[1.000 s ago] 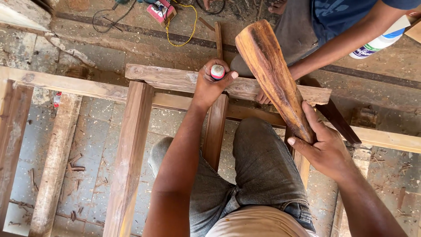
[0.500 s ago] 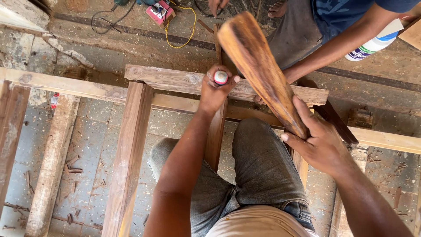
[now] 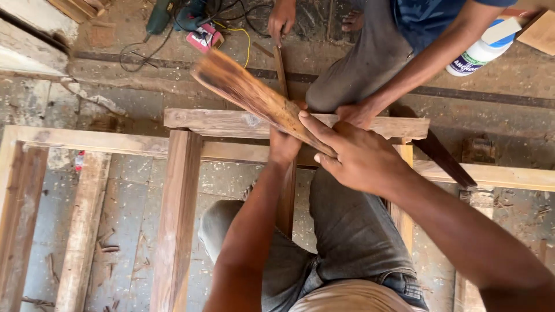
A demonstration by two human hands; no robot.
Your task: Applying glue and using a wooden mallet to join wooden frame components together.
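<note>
Our right hand (image 3: 361,159) grips wooden mallet (image 3: 254,98), head at 11 o'clock; left hand (image 3: 284,145) clasps chisel, steadying it on frame rail (image 3: 231,122).

The right hand (image 3: 361,156) reaches in from the lower right of the frame, fingers stretched and grip closed. The left hand (image 3: 284,144), mid-frame, is fisted, forearm rising from the bottom centre.

Pretty cramped up top: co-worker's hand (image 3: 354,114) sits on the top rail (image 3: 231,123) just beside the wooden club (image 3: 254,95), w/ their knee (image 3: 341,86) right behind. Open gap left, btwn the upright posts (image 3: 176,219).
</note>
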